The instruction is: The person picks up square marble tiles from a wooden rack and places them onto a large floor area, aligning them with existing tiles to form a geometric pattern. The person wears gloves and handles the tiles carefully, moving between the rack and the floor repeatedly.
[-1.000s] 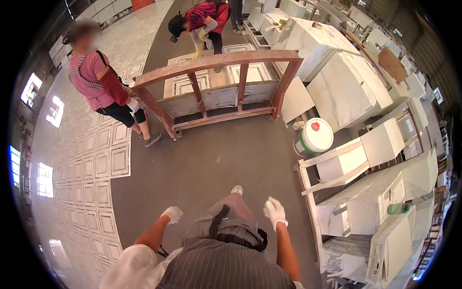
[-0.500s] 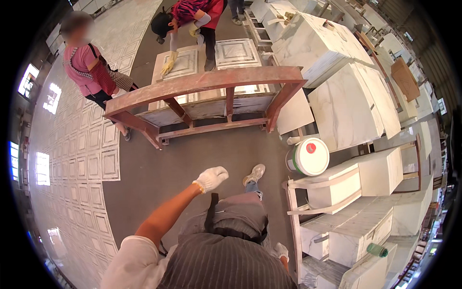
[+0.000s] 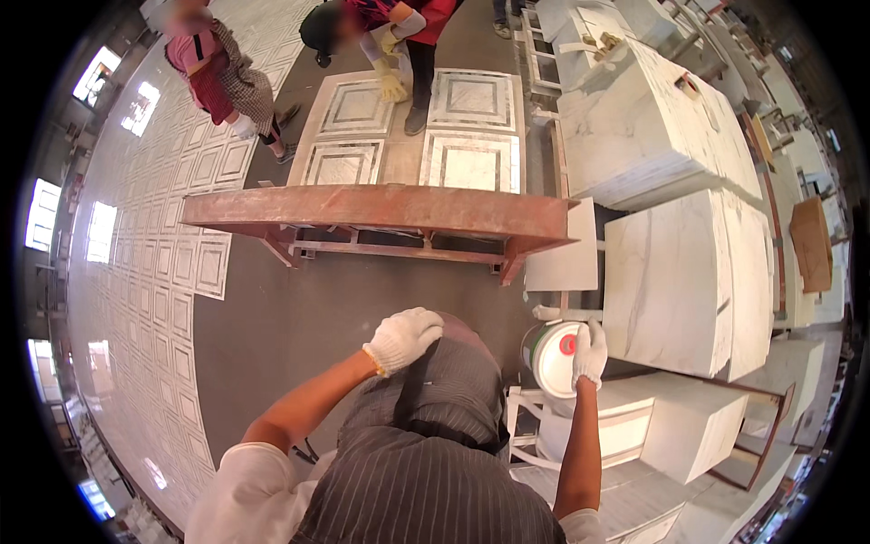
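My left hand point(image 3: 405, 341), in a white knit glove, hangs in front of my striped apron with its fingers curled in and nothing visible in them. To the right, my right hand point(image 3: 590, 352), gloved alike, is raised in front of the right edge of a white bucket point(image 3: 549, 363) with a red cap on its lid. Its fingers point upward with a gap between them, and I see nothing held. Whether that hand touches the bucket, I cannot tell.
Ahead stands a reddish metal frame point(image 3: 381, 210) bearing framed marble panels point(image 3: 355, 104). A co-worker in yellow gloves point(image 3: 391, 83) leans over them; another person in a checked apron point(image 3: 246, 89) walks at left. Stacked marble slabs point(image 3: 666, 272) line the right. Patterned tiles point(image 3: 172, 272) cover the left floor.
My right hand has come up from low beside my body to the bucket. My view has shifted forward, showing more panel tops. The person at left has turned and moved right.
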`<state>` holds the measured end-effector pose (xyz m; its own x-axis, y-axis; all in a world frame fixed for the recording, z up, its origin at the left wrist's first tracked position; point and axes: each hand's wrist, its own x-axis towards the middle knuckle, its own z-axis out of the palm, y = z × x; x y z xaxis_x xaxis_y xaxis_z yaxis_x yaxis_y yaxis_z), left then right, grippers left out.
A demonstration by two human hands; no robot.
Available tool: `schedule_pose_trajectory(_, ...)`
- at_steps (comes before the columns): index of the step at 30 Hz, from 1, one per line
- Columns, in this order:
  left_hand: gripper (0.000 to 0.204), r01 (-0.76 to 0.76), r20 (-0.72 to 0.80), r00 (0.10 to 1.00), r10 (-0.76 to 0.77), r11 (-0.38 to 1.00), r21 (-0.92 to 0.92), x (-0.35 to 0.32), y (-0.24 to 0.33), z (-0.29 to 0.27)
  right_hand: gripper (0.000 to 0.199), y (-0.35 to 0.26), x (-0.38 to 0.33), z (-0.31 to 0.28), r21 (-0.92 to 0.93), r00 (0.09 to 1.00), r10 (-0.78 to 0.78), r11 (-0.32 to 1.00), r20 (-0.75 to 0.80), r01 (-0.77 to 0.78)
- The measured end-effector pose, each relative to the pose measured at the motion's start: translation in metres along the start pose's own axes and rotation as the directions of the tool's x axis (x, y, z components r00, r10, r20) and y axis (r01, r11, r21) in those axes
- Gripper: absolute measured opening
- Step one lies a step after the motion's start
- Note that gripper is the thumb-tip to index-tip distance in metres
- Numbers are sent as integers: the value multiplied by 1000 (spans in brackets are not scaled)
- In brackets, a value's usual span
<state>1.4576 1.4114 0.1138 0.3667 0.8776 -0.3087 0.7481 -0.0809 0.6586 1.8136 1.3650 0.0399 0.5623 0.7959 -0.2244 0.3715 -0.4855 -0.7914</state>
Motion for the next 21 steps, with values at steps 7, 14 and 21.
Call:
schedule_pose_trajectory(7, 19, -408, -386, 785, 484, 874, 266, 134, 83, 1, 46, -148, 104, 42, -254, 818, -573, 785, 50, 565)
schedule_pose_trajectory(14, 35, -273, -502, 766, 401, 910, 312, 257, 99, -9, 42, -175, 174, 57, -351, 676, -696, 587, 242, 730)
schedule_pose_trajectory(21, 31, -209, -404, 856, 323, 930, 302, 286, 91, -4, 33, -179, 204, 58, -207, 691, -548, 693, 471, 691)
